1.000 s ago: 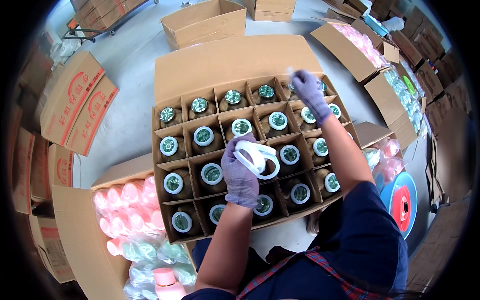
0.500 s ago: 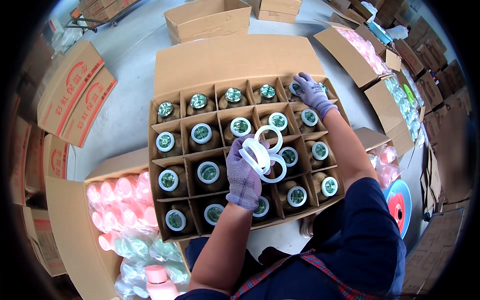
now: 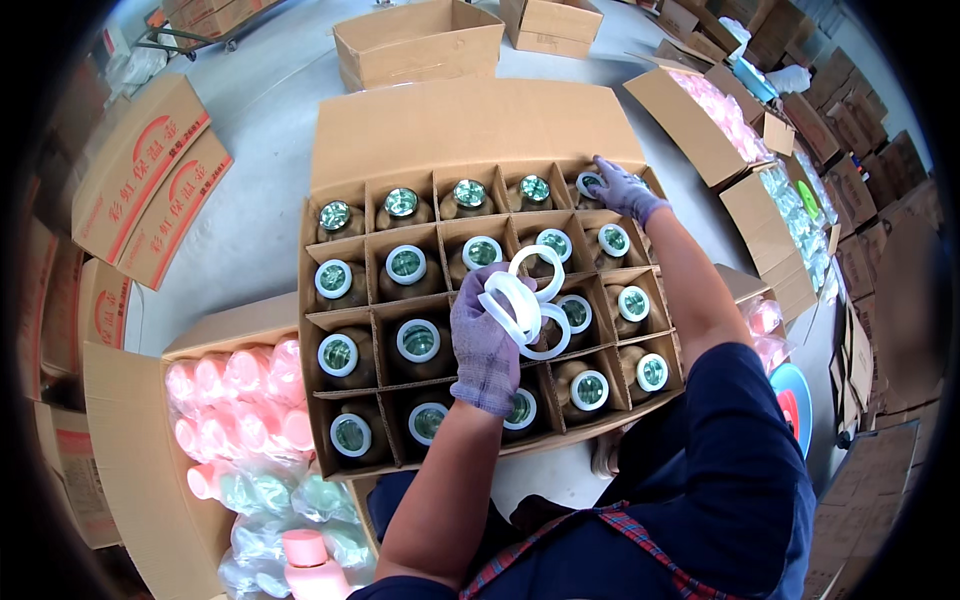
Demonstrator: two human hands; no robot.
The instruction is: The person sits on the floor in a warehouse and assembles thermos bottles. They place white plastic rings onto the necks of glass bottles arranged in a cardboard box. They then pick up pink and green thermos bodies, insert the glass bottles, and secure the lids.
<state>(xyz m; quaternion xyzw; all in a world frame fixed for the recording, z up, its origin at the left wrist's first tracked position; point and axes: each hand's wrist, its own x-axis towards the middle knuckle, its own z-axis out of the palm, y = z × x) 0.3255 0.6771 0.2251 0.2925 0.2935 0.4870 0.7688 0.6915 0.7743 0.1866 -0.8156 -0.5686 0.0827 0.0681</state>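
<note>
A large divided carton stands before me, holding silvery-green glass bottle liners upright in its compartments. Most nearer liners, such as one liner, wear a white ring around the mouth; several in the far row have bare mouths, among them a far-row liner. My left hand, in a grey-purple glove, is closed on several loose white rings above the middle compartments. At the far right, my gloved right hand has its thumb and fingers at a white ring on a liner's mouth. Its palm hides part of the corner compartment.
At left sits an open carton of pink bottle bodies and bagged pale-green ones. Printed cartons stand on the floor beyond. Open cartons of pink and green parts line the right, near a blue basin. An open box stands behind.
My right hand has shifted slightly down and stays by the same far-right liner. The left hand keeps the loose rings almost in place. The whole view has shifted slightly.
</note>
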